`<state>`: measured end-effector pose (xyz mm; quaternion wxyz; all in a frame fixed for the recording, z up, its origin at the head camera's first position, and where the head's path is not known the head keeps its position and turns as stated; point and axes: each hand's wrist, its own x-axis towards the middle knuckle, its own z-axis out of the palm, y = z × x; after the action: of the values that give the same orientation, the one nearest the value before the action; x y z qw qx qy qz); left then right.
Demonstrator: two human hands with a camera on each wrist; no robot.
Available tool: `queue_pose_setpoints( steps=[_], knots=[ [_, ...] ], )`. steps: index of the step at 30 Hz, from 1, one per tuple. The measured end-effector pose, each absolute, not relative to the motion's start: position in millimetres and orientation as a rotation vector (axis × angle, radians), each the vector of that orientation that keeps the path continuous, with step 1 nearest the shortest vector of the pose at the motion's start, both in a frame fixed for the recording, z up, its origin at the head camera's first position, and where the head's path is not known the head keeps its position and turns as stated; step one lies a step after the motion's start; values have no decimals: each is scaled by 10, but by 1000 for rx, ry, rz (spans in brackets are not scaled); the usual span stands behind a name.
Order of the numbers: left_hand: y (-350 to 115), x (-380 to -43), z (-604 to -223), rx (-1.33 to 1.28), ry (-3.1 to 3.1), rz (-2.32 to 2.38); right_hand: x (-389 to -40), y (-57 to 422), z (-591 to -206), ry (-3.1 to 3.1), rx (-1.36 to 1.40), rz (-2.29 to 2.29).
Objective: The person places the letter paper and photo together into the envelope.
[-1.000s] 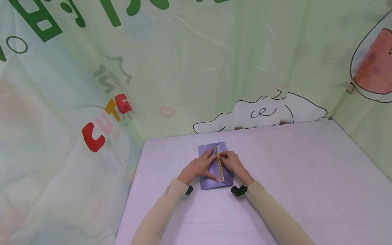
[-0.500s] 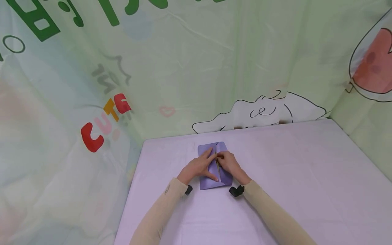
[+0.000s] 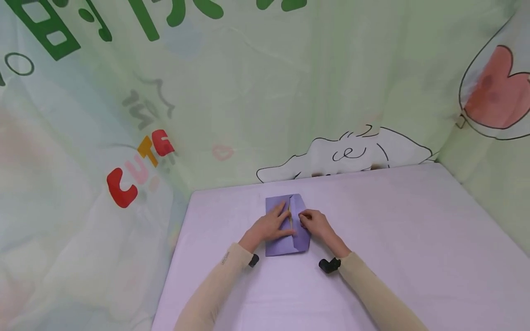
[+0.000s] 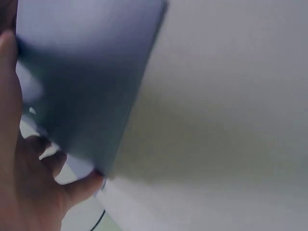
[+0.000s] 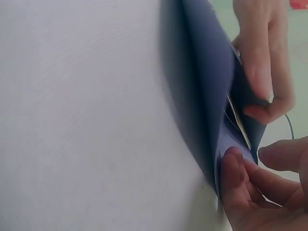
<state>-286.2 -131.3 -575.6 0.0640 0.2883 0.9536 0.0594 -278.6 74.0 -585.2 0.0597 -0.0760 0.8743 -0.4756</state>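
Note:
A purple envelope (image 3: 279,248) lies on the table beneath both hands, its flap (image 3: 301,236) to the right. My left hand (image 3: 267,226) rests across its body, fingers and thumb spread, fingertips near the opening. Curled at the flap's middle, my right hand (image 3: 318,223) pinches the paper with its fingertips. The right wrist view looks into the gaping opening, where the thin edge of a tan paper strip (image 5: 243,127) shows; most of it is hidden inside. The left wrist view has the envelope's shaded side (image 4: 86,82) with left fingers at its corner.
A pale lilac cloth covers the table (image 3: 372,239). Behind it and to the left hang printed sheets (image 3: 248,101) with drawings and letters. Black wrist cameras (image 3: 330,265) sit at both cuffs.
The tan printed strip sinks from lying exposed to a thin sliver in the opening. My right hand has shifted right, from the opening onto the flap. The left hand stays nearly in place.

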Motion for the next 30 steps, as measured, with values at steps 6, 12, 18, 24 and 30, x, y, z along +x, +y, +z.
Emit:
queue_pose_setpoints(
  steps=[6, 12, 18, 24, 30],
  knots=[
    [-1220, -2822, -5941, 817, 3032, 64, -2845, 729, -5888, 2648, -254, -1456],
    [-1147, -2785, -5992, 735, 3106, 34, -2875, 716, -5870, 2665, -301, -1426],
    [-1097, -2757, -5962, 658, 3096, -22, -2912, 722, -5846, 2655, -354, -1419],
    [-1092, -2786, -5959, 608, 3055, -3, -2946, 739, -5829, 2635, -390, -1471],
    [-1216, -2855, -5838, 548, 3092, 139, -2940, 878, -5702, 2707, -470, -1465]
  ],
)
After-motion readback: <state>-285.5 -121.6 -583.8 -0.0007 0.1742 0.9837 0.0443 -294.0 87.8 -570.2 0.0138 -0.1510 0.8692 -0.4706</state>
